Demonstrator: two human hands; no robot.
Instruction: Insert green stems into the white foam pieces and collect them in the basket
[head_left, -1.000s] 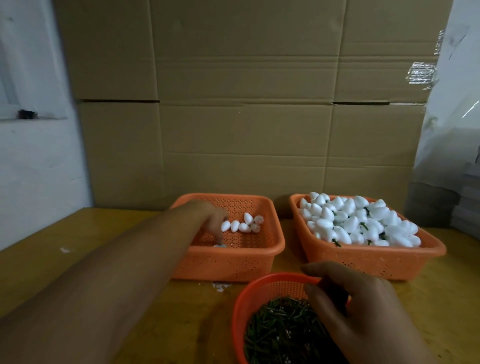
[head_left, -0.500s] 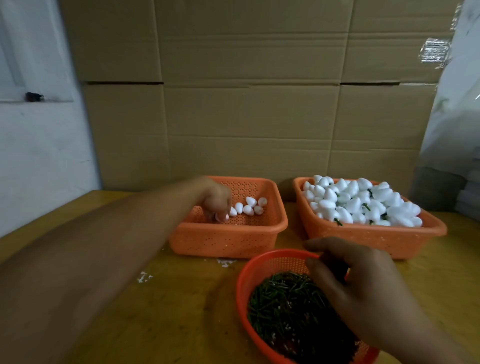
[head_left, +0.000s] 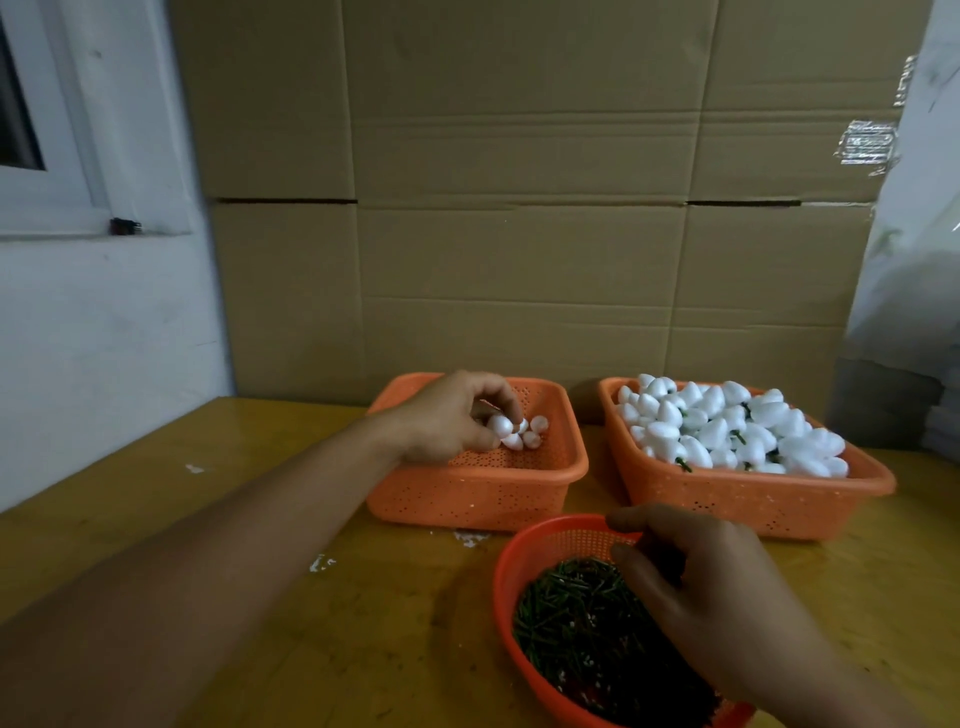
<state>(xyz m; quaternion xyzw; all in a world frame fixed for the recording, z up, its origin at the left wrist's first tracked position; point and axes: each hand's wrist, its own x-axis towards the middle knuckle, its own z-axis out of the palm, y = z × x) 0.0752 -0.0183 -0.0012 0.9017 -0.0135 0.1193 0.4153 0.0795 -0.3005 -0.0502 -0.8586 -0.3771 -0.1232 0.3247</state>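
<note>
My left hand (head_left: 453, 415) reaches into the left orange basket (head_left: 519, 486) and pinches a white foam piece (head_left: 500, 423) between thumb and fingers. A few more loose foam pieces (head_left: 532, 434) lie beside it on the basket floor. The right orange basket (head_left: 748, 493) is heaped with white foam pieces (head_left: 727, 426), some showing green stems. My right hand (head_left: 696, 577) hovers over the round orange bowl (head_left: 524, 551) of green stems (head_left: 576, 613), fingers curled together; what they pinch is hidden.
Everything sits on a yellow wooden table (head_left: 260, 571) with white foam crumbs (head_left: 322, 562) on it. Stacked cardboard boxes (head_left: 519, 208) form a wall behind the baskets. A white wall and window frame are at left; a plastic-wrapped stack stands at right.
My left hand has closed on one foam piece and lifted slightly in the left basket. The camera tilted upward. My right hand stays over the stem bowl.
</note>
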